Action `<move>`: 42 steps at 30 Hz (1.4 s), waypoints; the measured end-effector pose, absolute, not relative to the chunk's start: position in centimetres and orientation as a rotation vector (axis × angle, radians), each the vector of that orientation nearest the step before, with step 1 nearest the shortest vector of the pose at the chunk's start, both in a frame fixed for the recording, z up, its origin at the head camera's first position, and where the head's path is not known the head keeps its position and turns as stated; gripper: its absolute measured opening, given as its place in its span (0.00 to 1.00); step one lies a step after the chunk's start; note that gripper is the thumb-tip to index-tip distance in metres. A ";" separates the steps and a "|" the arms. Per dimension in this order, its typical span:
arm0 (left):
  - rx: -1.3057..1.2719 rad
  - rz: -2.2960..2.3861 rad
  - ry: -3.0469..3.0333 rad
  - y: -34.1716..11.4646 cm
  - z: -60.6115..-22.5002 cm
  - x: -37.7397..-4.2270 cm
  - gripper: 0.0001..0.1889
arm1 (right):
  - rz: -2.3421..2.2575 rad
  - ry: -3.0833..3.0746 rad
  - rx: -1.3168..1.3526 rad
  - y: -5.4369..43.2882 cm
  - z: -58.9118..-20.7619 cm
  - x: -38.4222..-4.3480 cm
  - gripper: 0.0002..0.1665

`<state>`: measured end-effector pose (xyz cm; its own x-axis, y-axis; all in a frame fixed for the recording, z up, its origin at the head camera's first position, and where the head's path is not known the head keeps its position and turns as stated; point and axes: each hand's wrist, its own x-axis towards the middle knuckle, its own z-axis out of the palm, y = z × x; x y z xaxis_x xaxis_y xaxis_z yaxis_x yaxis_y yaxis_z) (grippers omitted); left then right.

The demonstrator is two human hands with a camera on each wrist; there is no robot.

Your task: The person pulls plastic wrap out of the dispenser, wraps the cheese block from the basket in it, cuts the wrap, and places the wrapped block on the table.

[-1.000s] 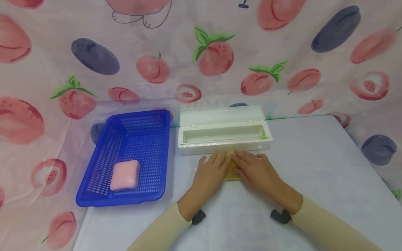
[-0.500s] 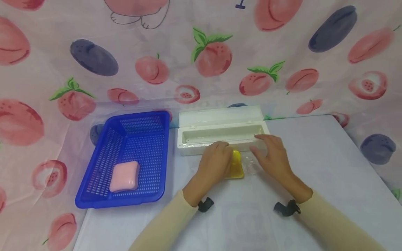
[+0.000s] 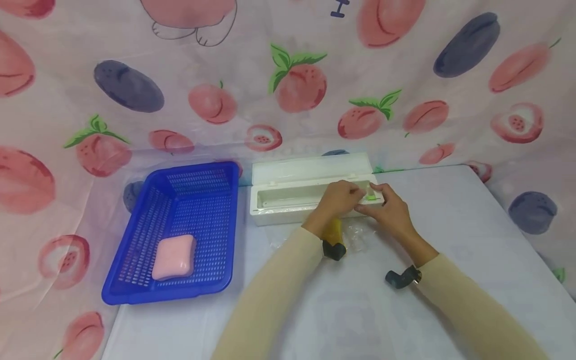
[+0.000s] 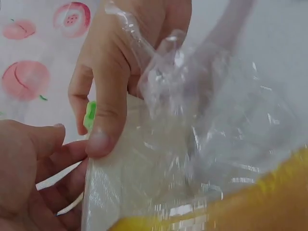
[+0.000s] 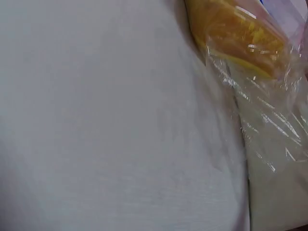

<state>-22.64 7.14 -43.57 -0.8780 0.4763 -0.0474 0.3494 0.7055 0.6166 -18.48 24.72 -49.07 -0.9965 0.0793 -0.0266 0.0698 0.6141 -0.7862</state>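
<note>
A long white cling film dispenser point(image 3: 292, 212) lies with its lid point(image 3: 310, 167) raised. My right hand point(image 3: 390, 206) grips its right end, thumb on the near side. Beside that thumb my left hand point(image 3: 338, 199) reaches over the box, thumb and forefinger apart in the left wrist view. A green slider point(image 4: 90, 114) shows among the right fingers there. Clear film point(image 4: 231, 115) spreads from the box over a yellow bar-shaped thing point(image 5: 236, 33). In the head view the left wrist partly hides that yellow bar point(image 3: 334, 229).
A blue plastic basket point(image 3: 231, 235) stands at the left with a pink rounded soap bar point(image 3: 173, 256) in it. White cloth point(image 3: 351, 320) covers the table. A fruit-print sheet point(image 3: 216, 60) hangs right behind the dispenser.
Both hands have left the yellow bar, where they lay side by side a second ago. The right hand went to the dispenser's right end first, and the left hand followed.
</note>
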 end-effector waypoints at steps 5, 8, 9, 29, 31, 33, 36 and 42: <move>0.476 0.875 2.741 7.8 -44.4 -22.9 0.25 | 1.354 -2.748 -0.071 24.5 -50.0 -19.0 0.41; 0.355 0.786 2.785 8.2 -44.5 -23.0 0.27 | 1.383 -2.719 -0.042 24.2 -50.3 -19.3 0.35; 0.305 0.762 2.793 8.3 -44.4 -22.9 0.27 | 1.404 -2.712 -0.038 24.1 -50.3 -19.4 0.34; -0.187 0.644 2.576 2.9 -42.2 -23.4 0.42 | 1.529 -2.726 -0.029 22.4 -50.6 -20.5 0.44; -0.200 0.640 2.566 1.3 -41.9 -23.4 0.41 | 1.530 -2.748 -0.063 22.6 -50.5 -20.5 0.47; -0.212 0.630 2.570 -0.6 -41.6 -23.3 0.40 | 1.550 -2.753 -0.098 23.0 -50.4 -20.4 0.50; -0.265 0.600 2.629 -3.4 -41.1 -22.6 0.39 | 1.574 -2.758 -0.128 23.9 -50.1 -20.1 0.51; -0.449 0.669 2.924 -6.3 -41.7 -20.3 0.28 | 1.541 -2.777 -0.171 25.3 -49.8 -19.5 0.54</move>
<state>-20.29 -6.30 -41.69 -0.9503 -0.2609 -0.1696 -0.3088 0.8591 0.4082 -19.49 25.33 -49.81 -0.9934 0.0750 -0.0864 0.1129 0.5248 -0.8437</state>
